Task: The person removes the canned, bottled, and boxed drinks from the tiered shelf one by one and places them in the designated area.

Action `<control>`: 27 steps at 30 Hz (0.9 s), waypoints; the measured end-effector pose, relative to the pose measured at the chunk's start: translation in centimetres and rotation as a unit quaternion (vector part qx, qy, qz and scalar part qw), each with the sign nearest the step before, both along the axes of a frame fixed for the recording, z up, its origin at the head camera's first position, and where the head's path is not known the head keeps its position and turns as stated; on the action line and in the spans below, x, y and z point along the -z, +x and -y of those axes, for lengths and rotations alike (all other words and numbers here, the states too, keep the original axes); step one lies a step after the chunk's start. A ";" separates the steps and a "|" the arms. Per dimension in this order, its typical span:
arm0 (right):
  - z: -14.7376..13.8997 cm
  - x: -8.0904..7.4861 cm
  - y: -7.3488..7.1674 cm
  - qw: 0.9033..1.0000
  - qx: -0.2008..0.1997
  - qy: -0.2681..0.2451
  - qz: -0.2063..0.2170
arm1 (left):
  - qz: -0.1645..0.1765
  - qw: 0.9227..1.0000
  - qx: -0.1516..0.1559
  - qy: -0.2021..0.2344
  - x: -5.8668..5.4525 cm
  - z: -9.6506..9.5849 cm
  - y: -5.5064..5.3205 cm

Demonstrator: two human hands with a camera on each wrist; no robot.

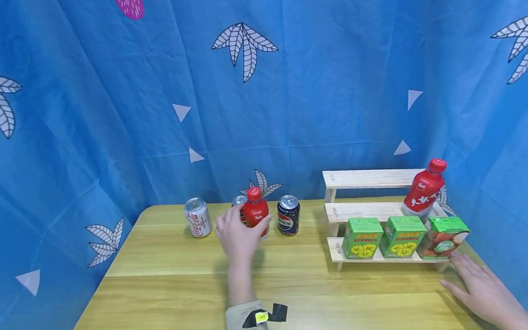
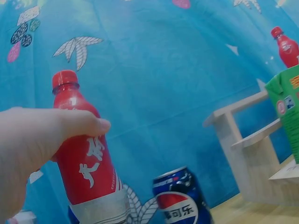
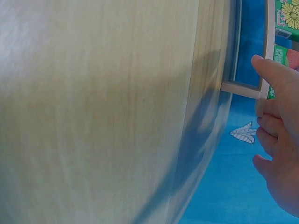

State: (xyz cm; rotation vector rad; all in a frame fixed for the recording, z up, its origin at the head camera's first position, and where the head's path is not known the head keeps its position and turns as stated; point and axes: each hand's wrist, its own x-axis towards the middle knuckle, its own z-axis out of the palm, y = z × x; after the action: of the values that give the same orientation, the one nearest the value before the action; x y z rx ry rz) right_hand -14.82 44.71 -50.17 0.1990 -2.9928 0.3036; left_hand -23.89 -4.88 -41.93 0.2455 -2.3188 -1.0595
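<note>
My left hand (image 1: 238, 238) grips a red plastic bottle (image 1: 255, 212) round its upper body, thumb across the front in the left wrist view. The bottle stands upright in the head view, with a white band low down. Behind it, a partly hidden can (image 1: 239, 201) shows its top; a dark blue Pepsi can (image 1: 288, 217) stands to its right. My right hand (image 1: 479, 290) is at the right front end of a wooden step shelf (image 1: 363, 210). Its fingers (image 3: 271, 119) lie by the shelf's end piece, thumb spread apart, below a green-topped carton (image 1: 443, 239).
A silver Coca-Cola can (image 1: 198, 218) stands at the left back. Two green cartons with yellow flowers, including the left one (image 1: 362, 239), share the shelf's lowest step. Another red bottle (image 1: 425, 187) stands higher on its right. A blue curtain (image 1: 260, 109) hangs behind the wooden table (image 1: 162, 295).
</note>
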 end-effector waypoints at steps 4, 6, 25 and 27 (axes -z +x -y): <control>0.2 -0.2 0.1 1.000 0.000 0.002 0.000 | -0.005 1.000 -0.009 0.005 0.5 0.8 -0.1; 0.2 -0.3 0.1 1.000 0.001 0.002 0.006 | -0.007 1.000 -0.014 0.008 0.8 1.2 -0.1; 0.2 -0.2 -0.1 1.000 -0.001 0.006 -0.001 | 0.016 0.998 -0.056 0.019 3.3 5.0 -0.7; 0.2 -0.3 -0.1 1.000 0.000 0.006 0.003 | 0.019 0.998 -0.057 0.022 3.6 5.3 -0.7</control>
State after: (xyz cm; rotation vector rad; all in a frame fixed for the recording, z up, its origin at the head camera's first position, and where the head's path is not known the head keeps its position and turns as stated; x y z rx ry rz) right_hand -14.90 44.51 -49.88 0.1991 -3.0012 0.2863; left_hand -24.62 -10.22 -45.51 0.4128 -2.2865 -1.0583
